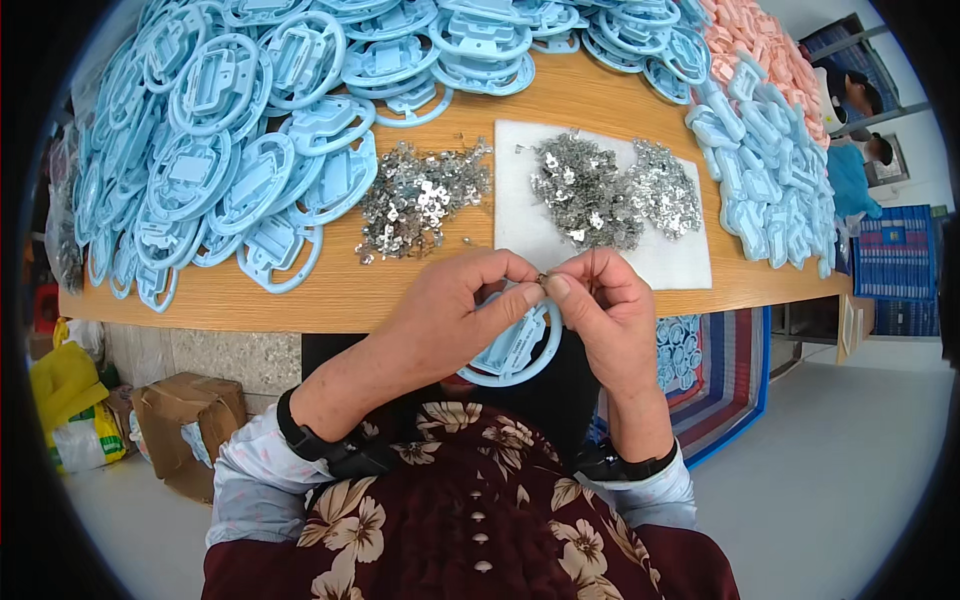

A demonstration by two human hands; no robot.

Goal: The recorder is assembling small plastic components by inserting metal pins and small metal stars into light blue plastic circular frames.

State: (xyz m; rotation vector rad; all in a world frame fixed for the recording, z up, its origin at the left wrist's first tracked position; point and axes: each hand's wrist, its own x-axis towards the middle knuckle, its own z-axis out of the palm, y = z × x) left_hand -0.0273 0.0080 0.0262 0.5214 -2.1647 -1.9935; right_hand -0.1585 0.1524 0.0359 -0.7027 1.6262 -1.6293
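The light blue plastic ring (pixel 512 352) is a round hoop with a blocky rectangular piece set across its middle, all in one pale colour. It is held up in the air just below the near edge of the desk, tilted so its flat face looks up toward the camera. Its upper part is hidden behind the fingers; the lower curve of the hoop and part of the middle piece show clearly. A tiny metal clip (pixel 541 278), dull silver and too small to make out in detail, sits pinched at the top rim of the ring.
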